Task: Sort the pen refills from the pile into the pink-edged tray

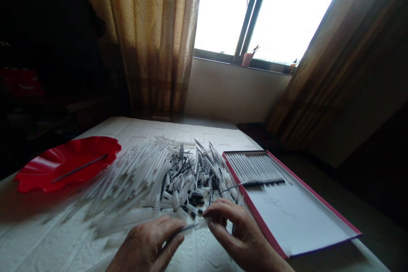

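Observation:
My left hand (153, 240) is closed, thumb and forefinger pinching a slim pen (190, 226) with a dark core. At the pen's right end, my right hand (234, 229) pinches a clear pen cap (204, 221); I cannot tell how far the cap is over the end. Just beyond my hands lies a heap of clear caps (175, 199), small black plugs (193, 213) and dark refills (205, 157). Left of that heap, many clear pen barrels (140, 165) are piled up, blurred toward the near side.
At the right, a shallow red-edged box (306, 225) holds a row of pens (255, 169) at its far end. A red scalloped plate (41, 170) with one pen (79, 168) on it stands at the left. All rest on a white brick-patterned table (127, 125).

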`<action>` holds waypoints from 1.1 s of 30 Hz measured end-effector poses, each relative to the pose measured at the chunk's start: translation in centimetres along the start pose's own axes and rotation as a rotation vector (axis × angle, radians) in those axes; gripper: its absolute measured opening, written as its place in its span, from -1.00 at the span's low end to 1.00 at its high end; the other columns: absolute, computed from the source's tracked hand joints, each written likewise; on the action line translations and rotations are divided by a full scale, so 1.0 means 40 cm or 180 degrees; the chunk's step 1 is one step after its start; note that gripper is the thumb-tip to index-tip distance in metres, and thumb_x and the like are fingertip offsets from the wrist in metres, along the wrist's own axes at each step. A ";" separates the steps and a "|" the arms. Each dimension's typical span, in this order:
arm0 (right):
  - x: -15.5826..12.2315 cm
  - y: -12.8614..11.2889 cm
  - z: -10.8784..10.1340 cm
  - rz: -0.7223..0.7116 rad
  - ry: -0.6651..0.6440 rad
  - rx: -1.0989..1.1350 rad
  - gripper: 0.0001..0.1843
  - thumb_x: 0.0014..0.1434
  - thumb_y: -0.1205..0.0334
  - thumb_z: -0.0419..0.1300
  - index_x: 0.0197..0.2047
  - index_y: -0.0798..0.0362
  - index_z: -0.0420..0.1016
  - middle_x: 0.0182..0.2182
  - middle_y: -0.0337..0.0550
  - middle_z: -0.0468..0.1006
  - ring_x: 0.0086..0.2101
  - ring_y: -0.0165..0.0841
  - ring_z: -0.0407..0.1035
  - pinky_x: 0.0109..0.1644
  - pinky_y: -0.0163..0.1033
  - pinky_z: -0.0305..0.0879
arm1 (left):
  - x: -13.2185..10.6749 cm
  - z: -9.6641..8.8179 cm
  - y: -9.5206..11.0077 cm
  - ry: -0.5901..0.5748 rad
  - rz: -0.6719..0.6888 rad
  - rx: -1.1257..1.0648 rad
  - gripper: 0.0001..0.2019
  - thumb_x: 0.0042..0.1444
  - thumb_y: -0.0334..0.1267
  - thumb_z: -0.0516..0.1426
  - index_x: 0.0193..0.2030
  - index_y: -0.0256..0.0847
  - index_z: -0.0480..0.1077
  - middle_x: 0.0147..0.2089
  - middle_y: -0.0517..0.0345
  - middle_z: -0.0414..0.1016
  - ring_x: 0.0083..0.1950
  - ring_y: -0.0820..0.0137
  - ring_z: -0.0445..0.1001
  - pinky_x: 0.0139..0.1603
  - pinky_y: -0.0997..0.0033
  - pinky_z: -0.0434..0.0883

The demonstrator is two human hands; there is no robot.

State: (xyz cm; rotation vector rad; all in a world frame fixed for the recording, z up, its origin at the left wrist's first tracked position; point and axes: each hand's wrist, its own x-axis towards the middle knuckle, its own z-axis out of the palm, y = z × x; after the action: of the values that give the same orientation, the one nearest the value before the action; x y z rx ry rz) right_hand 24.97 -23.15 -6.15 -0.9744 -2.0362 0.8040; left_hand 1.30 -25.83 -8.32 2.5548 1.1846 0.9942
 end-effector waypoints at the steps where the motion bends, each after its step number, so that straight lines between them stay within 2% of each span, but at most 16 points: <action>1: -0.001 0.001 0.001 -0.0006 -0.0010 -0.0008 -0.83 0.16 0.38 0.16 -0.24 0.09 0.58 -0.40 -0.15 0.51 -0.39 -0.36 0.40 -0.31 -0.29 0.31 | -0.002 0.001 -0.001 -0.0018 0.0012 0.0034 -0.85 0.33 -0.27 0.07 -0.08 -0.07 0.46 -0.28 0.27 0.66 -0.32 0.35 0.67 -0.33 0.53 0.55; 8: 0.001 0.008 0.012 -0.0245 -0.0087 0.0126 -0.81 0.19 0.37 0.17 -0.19 0.09 0.62 -0.37 -0.10 0.56 -0.39 -0.36 0.43 -0.32 -0.31 0.33 | -0.004 0.001 0.005 -0.0215 0.0013 0.0148 -0.83 0.30 -0.32 0.05 -0.10 -0.10 0.46 -0.33 0.20 0.63 -0.35 0.32 0.65 -0.36 0.52 0.54; 12: 0.003 0.010 0.014 -0.0310 -0.0197 0.0151 -0.77 0.21 0.31 0.15 -0.17 0.10 0.64 -0.40 -0.09 0.56 -0.41 -0.35 0.43 -0.34 -0.30 0.32 | 0.001 -0.006 0.014 -0.0387 -0.0027 0.0051 -0.81 0.27 -0.38 0.05 -0.08 -0.11 0.45 -0.29 0.17 0.62 -0.29 0.33 0.65 -0.31 0.55 0.52; 17: -0.005 0.000 0.000 0.0043 -0.0417 0.0118 -0.74 0.22 0.22 0.18 -0.12 0.07 0.66 -0.35 -0.05 0.61 -0.35 -0.29 0.46 -0.24 -0.24 0.36 | 0.000 -0.008 0.016 -0.0565 -0.0086 -0.0089 -0.82 0.30 -0.35 0.03 -0.10 -0.09 0.44 -0.27 0.16 0.62 -0.27 0.33 0.64 -0.25 0.54 0.52; 20: -0.006 -0.009 -0.009 0.0338 -0.0599 0.0157 -0.70 0.22 0.15 0.19 -0.05 0.03 0.64 -0.26 -0.05 0.65 -0.28 -0.27 0.48 -0.20 -0.25 0.36 | 0.002 -0.008 0.018 -0.0624 -0.0103 -0.0038 -0.81 0.31 -0.35 0.02 -0.09 -0.10 0.45 -0.27 0.13 0.61 -0.28 0.30 0.64 -0.30 0.52 0.51; 23: -0.004 -0.013 -0.009 0.0627 -0.1051 0.0119 -0.74 0.26 0.14 0.13 -0.19 0.04 0.64 -0.38 -0.15 0.63 -0.35 -0.34 0.45 -0.27 -0.33 0.32 | 0.000 -0.010 0.019 -0.0770 -0.0134 0.0030 -0.80 0.31 -0.35 0.03 -0.07 -0.08 0.46 -0.27 0.15 0.59 -0.29 0.31 0.63 -0.32 0.53 0.50; 26: -0.004 -0.008 -0.001 0.0716 -0.1448 0.0057 -0.68 0.31 0.15 0.05 -0.37 0.07 0.52 -0.53 -0.26 0.48 -0.48 -0.43 0.34 -0.37 -0.39 0.21 | -0.009 -0.008 0.015 -0.0797 -0.0119 -0.0014 -0.82 0.31 -0.33 0.05 -0.08 -0.06 0.46 -0.26 0.16 0.60 -0.28 0.32 0.63 -0.29 0.56 0.50; 33: -0.013 0.008 0.021 0.0669 -0.1511 -0.0502 -0.70 0.35 0.02 -0.07 -0.37 -0.01 0.17 -0.49 -0.31 0.25 -0.48 -0.42 0.13 -0.41 -0.34 0.03 | -0.029 0.021 -0.003 -0.0595 -0.0074 -0.0221 -0.81 0.35 -0.28 0.02 -0.11 -0.06 0.46 -0.27 0.15 0.64 -0.28 0.32 0.65 -0.25 0.54 0.53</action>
State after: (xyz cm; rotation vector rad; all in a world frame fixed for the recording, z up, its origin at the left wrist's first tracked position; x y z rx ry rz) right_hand 24.63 -23.60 -7.02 -1.1861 -2.4574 1.0799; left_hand 1.20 -26.48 -9.58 2.5098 1.1068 0.7579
